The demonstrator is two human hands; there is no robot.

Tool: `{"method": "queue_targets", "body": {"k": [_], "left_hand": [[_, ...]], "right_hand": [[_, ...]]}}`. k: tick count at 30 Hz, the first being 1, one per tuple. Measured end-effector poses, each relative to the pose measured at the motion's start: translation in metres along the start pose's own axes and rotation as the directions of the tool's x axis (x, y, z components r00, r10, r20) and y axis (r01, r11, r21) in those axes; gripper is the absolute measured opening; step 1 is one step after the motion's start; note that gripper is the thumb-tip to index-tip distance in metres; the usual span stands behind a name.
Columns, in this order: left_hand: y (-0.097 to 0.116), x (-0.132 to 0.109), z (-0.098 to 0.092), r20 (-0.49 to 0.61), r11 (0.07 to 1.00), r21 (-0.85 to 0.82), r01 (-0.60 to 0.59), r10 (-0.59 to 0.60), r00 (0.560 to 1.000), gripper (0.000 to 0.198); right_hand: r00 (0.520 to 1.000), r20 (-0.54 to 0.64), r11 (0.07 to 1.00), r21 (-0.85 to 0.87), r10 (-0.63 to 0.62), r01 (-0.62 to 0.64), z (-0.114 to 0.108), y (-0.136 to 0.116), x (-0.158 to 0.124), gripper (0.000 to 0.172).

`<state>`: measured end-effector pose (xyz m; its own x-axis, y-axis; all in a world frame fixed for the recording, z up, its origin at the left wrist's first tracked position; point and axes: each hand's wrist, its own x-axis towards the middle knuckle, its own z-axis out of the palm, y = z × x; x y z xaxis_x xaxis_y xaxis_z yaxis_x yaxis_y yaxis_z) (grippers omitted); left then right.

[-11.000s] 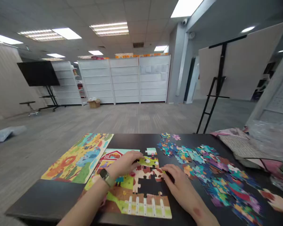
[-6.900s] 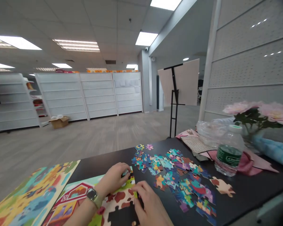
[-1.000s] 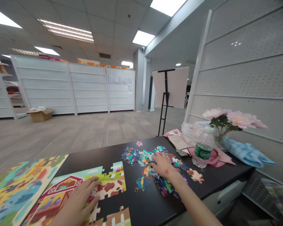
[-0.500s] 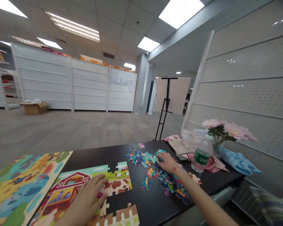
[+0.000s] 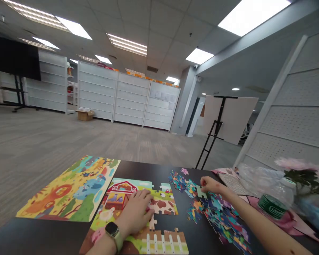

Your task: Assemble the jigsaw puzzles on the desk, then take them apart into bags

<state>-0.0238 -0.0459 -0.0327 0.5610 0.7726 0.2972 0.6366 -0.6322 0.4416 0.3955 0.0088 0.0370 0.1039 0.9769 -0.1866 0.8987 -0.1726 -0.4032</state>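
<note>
My left hand [image 5: 136,212], with a watch on the wrist, lies flat with fingers spread on a partly built farm puzzle [image 5: 159,203] that shows a red barn, a cow and a white fence. My right hand [image 5: 210,185] is stretched out over a heap of loose colourful puzzle pieces [image 5: 215,212] and pinches a pale green piece [image 5: 201,193] at the heap's far edge. A dark gap remains in the farm puzzle to the right of my left hand.
A finished colourful animal puzzle [image 5: 71,186] lies to the left on the black table [image 5: 37,235]. At the right stand a water bottle [image 5: 275,203], pink flowers [image 5: 303,170], a plastic bag and a patterned cloth [image 5: 234,182]. An easel [image 5: 215,127] stands behind the table.
My view has swung left and the table shifted right in the frame. My right hand has closed on a pale green piece at the heap's edge. My left hand stays on the farm puzzle.
</note>
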Motion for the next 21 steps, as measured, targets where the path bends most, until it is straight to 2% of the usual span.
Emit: {"method": "queue_targets", "body": {"k": [3,5,7,9,13,16,21], "left_hand": [[0.0,0.0,0.0,-0.005,1.0,-0.007,-0.001,0.001,1.0,0.033],[0.001,0.0,-0.001,-0.006,1.0,-0.009,0.0,0.0,1.0,0.033],[0.001,0.0,-0.002,-0.006,1.0,-0.011,0.005,-0.005,1.0,0.033],[0.001,0.0,-0.002,-0.01,1.0,-0.015,0.009,-0.009,1.0,0.034],[-0.001,0.0,0.001,-0.03,1.0,-0.012,-0.003,0.003,1.0,0.034],[-0.001,0.0,0.003,-0.045,1.0,-0.001,-0.006,0.006,0.999,0.032],[-0.001,0.0,0.002,-0.051,1.0,-0.005,-0.004,0.004,0.999,0.031]], "right_hand": [[0.996,-0.075,0.991,0.12,-0.053,0.062,-0.008,-0.021,-0.001,0.028],[0.989,-0.106,0.973,0.193,-0.103,0.122,-0.001,-0.043,0.003,0.024],[0.981,-0.114,0.95,0.254,-0.154,0.178,0.02,-0.07,0.009,0.019],[0.975,-0.106,0.93,0.297,-0.195,0.218,0.052,-0.098,0.015,0.015],[0.968,-0.102,0.907,0.336,-0.231,0.252,0.113,-0.138,0.024,0.022],[0.967,-0.097,0.915,0.312,-0.237,0.255,0.134,-0.146,0.027,0.025],[0.971,-0.062,0.952,0.192,-0.23,0.238,0.139,-0.14,0.036,0.028]]}}
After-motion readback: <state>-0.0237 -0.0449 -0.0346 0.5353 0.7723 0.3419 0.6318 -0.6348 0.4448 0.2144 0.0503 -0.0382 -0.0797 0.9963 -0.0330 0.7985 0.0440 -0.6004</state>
